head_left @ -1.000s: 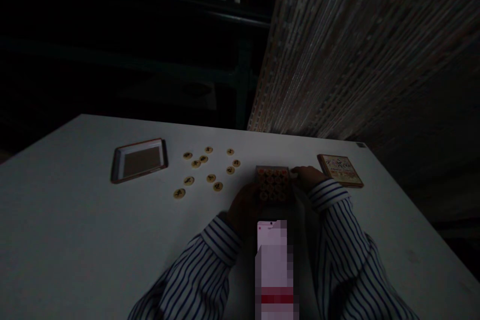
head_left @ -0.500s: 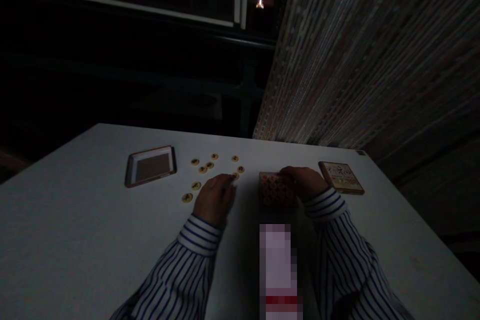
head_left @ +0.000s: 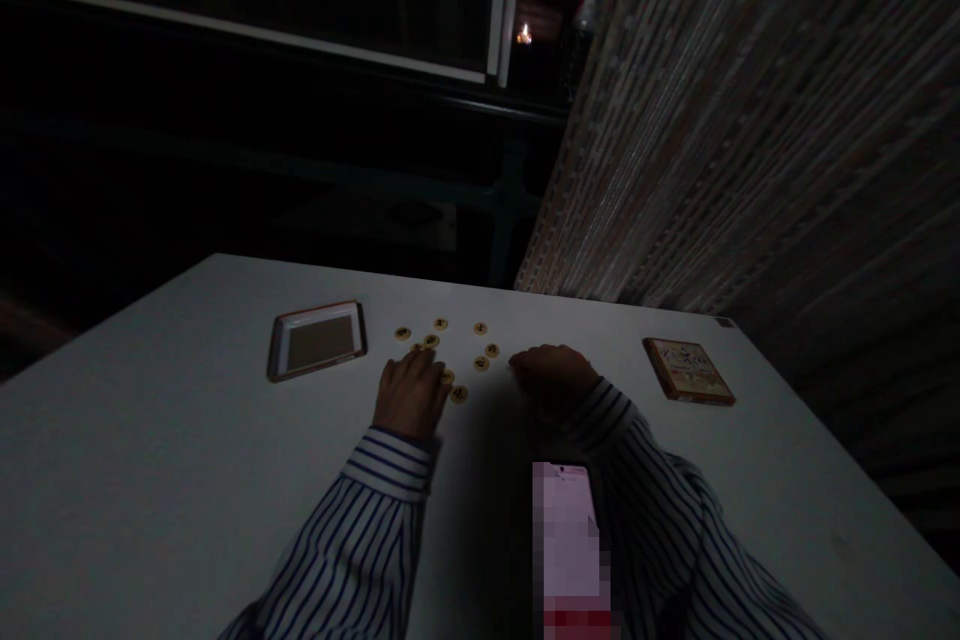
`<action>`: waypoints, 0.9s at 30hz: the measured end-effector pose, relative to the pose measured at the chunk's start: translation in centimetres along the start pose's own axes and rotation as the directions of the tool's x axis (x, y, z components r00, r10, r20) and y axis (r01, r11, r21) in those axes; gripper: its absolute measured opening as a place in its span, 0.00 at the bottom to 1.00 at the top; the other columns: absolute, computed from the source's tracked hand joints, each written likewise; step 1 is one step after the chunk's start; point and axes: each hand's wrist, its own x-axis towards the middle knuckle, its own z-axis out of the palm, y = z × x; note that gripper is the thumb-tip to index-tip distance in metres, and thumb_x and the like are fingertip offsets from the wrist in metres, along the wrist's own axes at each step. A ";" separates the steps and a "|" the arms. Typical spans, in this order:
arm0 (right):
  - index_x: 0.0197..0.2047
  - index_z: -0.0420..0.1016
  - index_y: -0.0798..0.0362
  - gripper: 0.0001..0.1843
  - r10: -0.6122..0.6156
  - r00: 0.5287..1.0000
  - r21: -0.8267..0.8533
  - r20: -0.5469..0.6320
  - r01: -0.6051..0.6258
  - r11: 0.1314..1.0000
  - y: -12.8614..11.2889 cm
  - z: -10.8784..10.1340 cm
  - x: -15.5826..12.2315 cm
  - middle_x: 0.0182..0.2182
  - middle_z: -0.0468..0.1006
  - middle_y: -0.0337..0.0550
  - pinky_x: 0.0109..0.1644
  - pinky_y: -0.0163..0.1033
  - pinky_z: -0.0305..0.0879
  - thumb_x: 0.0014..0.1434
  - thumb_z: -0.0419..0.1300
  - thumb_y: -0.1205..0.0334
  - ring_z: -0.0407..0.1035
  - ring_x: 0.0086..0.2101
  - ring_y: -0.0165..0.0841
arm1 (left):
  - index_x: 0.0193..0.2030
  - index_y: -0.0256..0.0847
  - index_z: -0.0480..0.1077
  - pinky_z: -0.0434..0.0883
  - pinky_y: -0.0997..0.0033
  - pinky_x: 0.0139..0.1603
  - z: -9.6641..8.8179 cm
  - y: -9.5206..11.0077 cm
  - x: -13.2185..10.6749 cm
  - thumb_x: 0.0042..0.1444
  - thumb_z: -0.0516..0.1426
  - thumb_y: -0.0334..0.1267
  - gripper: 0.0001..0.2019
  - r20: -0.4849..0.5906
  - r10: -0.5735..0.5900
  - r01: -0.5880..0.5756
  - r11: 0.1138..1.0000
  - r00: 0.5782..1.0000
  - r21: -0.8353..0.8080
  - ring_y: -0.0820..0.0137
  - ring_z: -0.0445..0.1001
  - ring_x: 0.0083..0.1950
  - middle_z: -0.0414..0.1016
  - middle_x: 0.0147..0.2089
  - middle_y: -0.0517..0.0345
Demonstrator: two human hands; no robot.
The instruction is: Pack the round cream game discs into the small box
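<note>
Several round tan game discs with dark marks lie scattered on a white table. My left hand rests palm down on the nearer discs, fingers curled over some of them. My right hand lies just right of the discs, palm down, covering the small box of discs; its fingers are bent and what they hold is hidden. Both arms wear striped sleeves.
An empty red-rimmed box tray sits left of the discs. A printed box lid lies at the right near the table's edge. A blurred bright object hangs at bottom centre. A woven wall rises behind.
My left hand left the small box and went left onto the loose discs. My right hand slid left over the box, which no longer shows.
</note>
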 end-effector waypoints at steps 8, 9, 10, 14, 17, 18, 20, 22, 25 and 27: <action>0.45 0.67 0.51 0.16 -0.093 0.995 -0.015 -0.036 0.092 0.996 -2.6 1.5 1.3 0.40 0.73 0.47 0.39 0.42 0.61 0.56 0.44 0.63 0.67 0.40 0.37 | 0.42 0.44 0.69 0.52 0.44 0.55 0.3 0.1 0.0 0.52 0.50 0.37 0.12 0.004 -0.004 0.004 1.000 1.000 0.003 0.57 0.57 0.58 0.64 0.55 0.50; 0.45 0.67 0.51 0.16 -0.100 0.994 -0.008 -0.033 0.100 0.995 -2.7 1.7 1.4 0.40 0.73 0.46 0.39 0.42 0.61 0.56 0.45 0.63 0.67 0.40 0.37 | 0.42 0.44 0.69 0.52 0.44 0.55 0.3 0.1 0.0 0.52 0.50 0.37 0.12 -0.001 -0.008 0.008 1.000 1.000 0.009 0.57 0.57 0.58 0.64 0.55 0.50; 0.45 0.67 0.51 0.16 -0.105 0.994 -0.004 -0.033 0.105 0.995 -2.8 1.8 1.5 0.41 0.73 0.46 0.40 0.42 0.61 0.57 0.45 0.62 0.67 0.40 0.36 | 0.42 0.44 0.69 0.52 0.44 0.55 0.3 0.2 0.0 0.53 0.50 0.37 0.11 -0.006 -0.012 0.012 1.000 1.000 0.010 0.57 0.57 0.58 0.64 0.55 0.51; 0.46 0.66 0.51 0.15 -0.106 0.994 -0.010 -0.019 0.106 0.994 -3.0 1.8 1.7 0.41 0.72 0.47 0.41 0.43 0.60 0.57 0.45 0.62 0.66 0.41 0.36 | 0.41 0.44 0.70 0.52 0.43 0.55 0.2 0.3 0.0 0.53 0.50 0.37 0.11 0.003 -0.006 0.006 1.000 1.000 -0.004 0.57 0.57 0.58 0.64 0.54 0.50; 0.44 0.67 0.51 0.15 -0.080 0.997 -0.022 -0.001 0.080 0.997 -3.0 1.9 1.8 0.41 0.72 0.47 0.40 0.43 0.60 0.57 0.45 0.62 0.66 0.40 0.36 | 0.40 0.44 0.70 0.51 0.43 0.55 0.0 0.3 0.0 0.54 0.49 0.37 0.11 0.015 -0.010 0.010 1.000 1.000 -0.014 0.57 0.57 0.58 0.64 0.55 0.50; 0.44 0.67 0.51 0.15 -0.068 0.998 -0.023 0.001 0.068 0.997 -3.0 1.9 1.9 0.40 0.72 0.47 0.40 0.43 0.60 0.57 0.45 0.62 0.66 0.40 0.37 | 0.39 0.43 0.71 0.51 0.43 0.55 0.0 0.3 0.0 0.54 0.49 0.37 0.11 0.013 -0.013 0.013 1.000 1.000 -0.015 0.57 0.57 0.58 0.64 0.55 0.50; 0.45 0.67 0.50 0.15 -0.058 0.998 -0.019 -0.002 0.058 0.998 -3.0 2.1 1.9 0.41 0.72 0.46 0.40 0.43 0.60 0.57 0.45 0.61 0.66 0.41 0.37 | 0.39 0.43 0.70 0.51 0.44 0.56 0.1 0.2 0.0 0.54 0.48 0.38 0.11 0.001 -0.022 0.022 1.000 1.000 -0.021 0.57 0.57 0.58 0.65 0.54 0.50; 0.46 0.66 0.50 0.16 -0.059 0.998 -0.011 0.000 0.059 0.998 -2.9 2.3 1.9 0.41 0.72 0.46 0.41 0.43 0.59 0.57 0.46 0.61 0.66 0.41 0.37 | 0.39 0.42 0.70 0.51 0.44 0.56 0.2 0.1 0.0 0.54 0.48 0.38 0.11 -0.007 -0.026 0.026 0.999 1.000 -0.030 0.57 0.57 0.58 0.65 0.54 0.50; 0.48 0.65 0.50 0.17 -0.068 0.998 -0.005 -0.016 0.068 0.998 -2.8 2.4 1.8 0.42 0.72 0.46 0.41 0.43 0.59 0.56 0.46 0.61 0.65 0.42 0.37 | 0.39 0.41 0.69 0.51 0.43 0.55 0.4 0.0 0.0 0.53 0.49 0.37 0.11 -0.019 -0.023 0.022 0.999 1.000 -0.039 0.58 0.57 0.58 0.66 0.53 0.49; 0.48 0.65 0.50 0.17 -0.074 0.997 -0.007 -0.032 0.074 0.997 -2.8 2.4 1.8 0.42 0.72 0.46 0.41 0.43 0.59 0.56 0.46 0.61 0.65 0.42 0.37 | 0.39 0.41 0.69 0.50 0.43 0.56 0.3 0.0 0.0 0.53 0.49 0.37 0.10 -0.036 -0.015 0.013 0.999 0.999 -0.051 0.58 0.58 0.58 0.67 0.52 0.48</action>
